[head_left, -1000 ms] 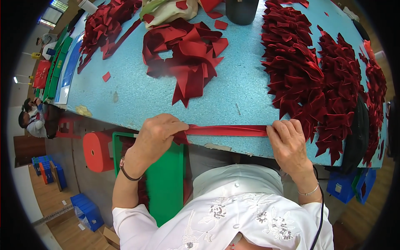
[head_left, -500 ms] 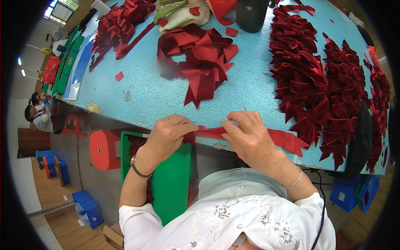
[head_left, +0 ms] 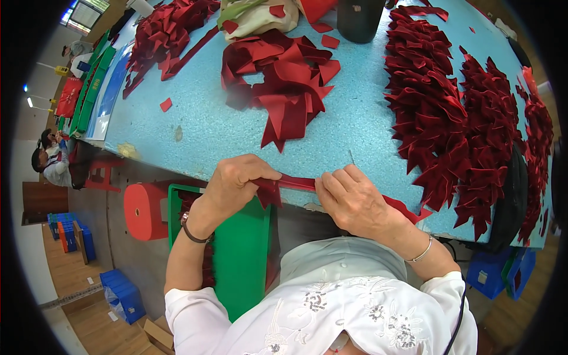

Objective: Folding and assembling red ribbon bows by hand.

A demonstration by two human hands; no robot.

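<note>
A dark red ribbon strip [head_left: 297, 183] stretches between my two hands at the table's near edge. My left hand [head_left: 236, 180] pinches it, with a short notched tail hanging below the fingers. My right hand [head_left: 353, 198] is closed on the ribbon farther along; its other end runs out under my wrist toward the right. A thin upright needle-like piece stands on the table just beyond my right hand. Ahead of my hands lies a loose pile of cut red ribbons [head_left: 290, 83]. Long rows of red ribbon bows [head_left: 423, 100] lie to the right.
The light blue table [head_left: 189, 133] carries another ribbon heap [head_left: 168, 35] at far left and a dark cup [head_left: 359, 21] at the back. Below the near edge are a green bin [head_left: 242, 266] and a red round stool [head_left: 145, 211]. Other people sit at far left.
My right hand has curled its fingers closer round the ribbon. The ribbon between my hands looks narrower, its right end has turned, and the tail at my left hand hangs more freely.
</note>
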